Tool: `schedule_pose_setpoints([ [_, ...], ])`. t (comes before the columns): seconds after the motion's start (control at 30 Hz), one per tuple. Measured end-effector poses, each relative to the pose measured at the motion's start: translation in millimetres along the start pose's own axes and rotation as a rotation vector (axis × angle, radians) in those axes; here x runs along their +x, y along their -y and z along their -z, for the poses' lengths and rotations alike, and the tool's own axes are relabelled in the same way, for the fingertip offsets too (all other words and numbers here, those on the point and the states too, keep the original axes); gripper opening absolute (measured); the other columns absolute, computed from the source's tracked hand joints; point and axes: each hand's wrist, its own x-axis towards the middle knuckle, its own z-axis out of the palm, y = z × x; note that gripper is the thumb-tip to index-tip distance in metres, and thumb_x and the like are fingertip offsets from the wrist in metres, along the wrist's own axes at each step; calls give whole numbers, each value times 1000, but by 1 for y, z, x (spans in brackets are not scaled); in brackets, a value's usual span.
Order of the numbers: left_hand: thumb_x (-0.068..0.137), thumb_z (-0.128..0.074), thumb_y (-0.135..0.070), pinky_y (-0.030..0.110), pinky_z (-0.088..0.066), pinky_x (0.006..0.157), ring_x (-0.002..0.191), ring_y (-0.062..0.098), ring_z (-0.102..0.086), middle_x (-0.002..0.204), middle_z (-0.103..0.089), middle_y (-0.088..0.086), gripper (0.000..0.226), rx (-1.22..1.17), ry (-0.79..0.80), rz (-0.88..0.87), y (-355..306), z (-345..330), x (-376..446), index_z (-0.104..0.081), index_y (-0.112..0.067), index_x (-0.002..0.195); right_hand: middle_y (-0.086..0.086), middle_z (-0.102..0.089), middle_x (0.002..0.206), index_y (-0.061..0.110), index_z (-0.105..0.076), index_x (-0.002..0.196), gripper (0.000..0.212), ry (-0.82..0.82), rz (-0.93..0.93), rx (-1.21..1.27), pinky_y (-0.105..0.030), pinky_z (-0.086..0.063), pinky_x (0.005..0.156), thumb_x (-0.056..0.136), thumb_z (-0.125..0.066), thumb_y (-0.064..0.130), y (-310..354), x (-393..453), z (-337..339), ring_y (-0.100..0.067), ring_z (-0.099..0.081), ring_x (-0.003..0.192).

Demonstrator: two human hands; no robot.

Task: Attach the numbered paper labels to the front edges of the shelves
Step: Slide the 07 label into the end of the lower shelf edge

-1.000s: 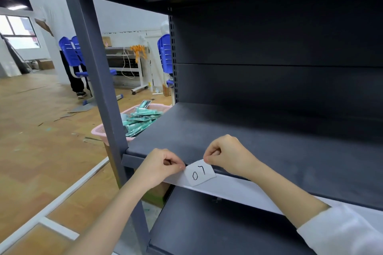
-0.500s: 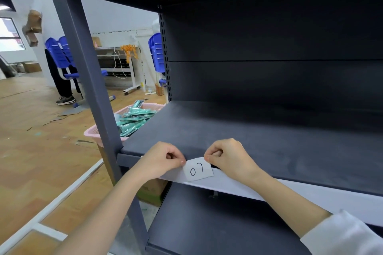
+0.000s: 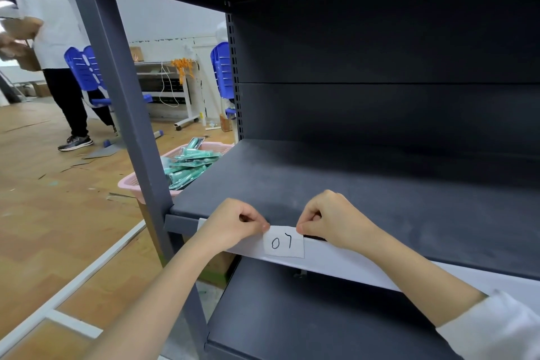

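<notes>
Dark shelf [image 3: 336,184] front edge: left hand [image 3: 233,223], right hand [image 3: 330,218] each pinch top corner of paper label [image 3: 284,242].

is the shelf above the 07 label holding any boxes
No, the dark shelf behind the 07 label is bare; both hands only pinch the label's top corners.

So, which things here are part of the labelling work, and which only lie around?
Part of the job:
- paper label "07"
- white front edge strip of the shelf
- left hand and right hand, pinching the label's top corners

Just lying about:
- pink basket of green packets
- blue chairs
- person in the background
</notes>
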Motion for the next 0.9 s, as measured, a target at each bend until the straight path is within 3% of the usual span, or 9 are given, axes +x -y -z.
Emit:
schedule_pose_setpoints([
  [0.17,80,-66,-17,3,-42,54,69,-4,-57,70,-63,-19,9,-12,12,18,-2,0,0,-75,-16,81,-6,-39,60,-16,-58,77,19,61,-22,-8,-11,-22,36,76,-54,3,-1,0,-1,-5,-24,44],
  [0.37,78,-69,-17,0,-40,51,65,-4,-56,68,-62,-18,9,-20,23,15,-4,0,-1,-73,-22,72,-6,-35,64,-18,-55,81,21,72,-34,-6,-22,-26,46,76,-54,3,-2,0,-1,-7,-25,50],
  [0.47,78,-70,-17,0,-40,52,59,-9,-57,68,-62,-18,24,-7,38,4,-4,0,-2,-65,-32,59,-6,-35,62,-17,-56,80,21,81,-46,-4,-17,-24,41,76,-54,4,-1,-1,-2,-5,-23,43],
  [0.73,77,-70,-17,8,-41,57,65,-2,-57,67,-62,-18,28,-22,18,-13,-4,-3,-2,-63,-33,56,-6,-35,60,-16,-57,78,20,80,-44,9,-11,-22,36,76,-55,4,-3,-1,-3,-6,-22,40],
  [0.9,75,-72,-13,0,-41,52,57,-11,-59,53,-65,-22,30,-54,-19,-64,0,1,0,-65,-34,55,5,-41,46,-8,-64,73,16,60,-41,44,-11,-27,38,75,-59,7,-7,-2,-3,-6,-31,37],
])
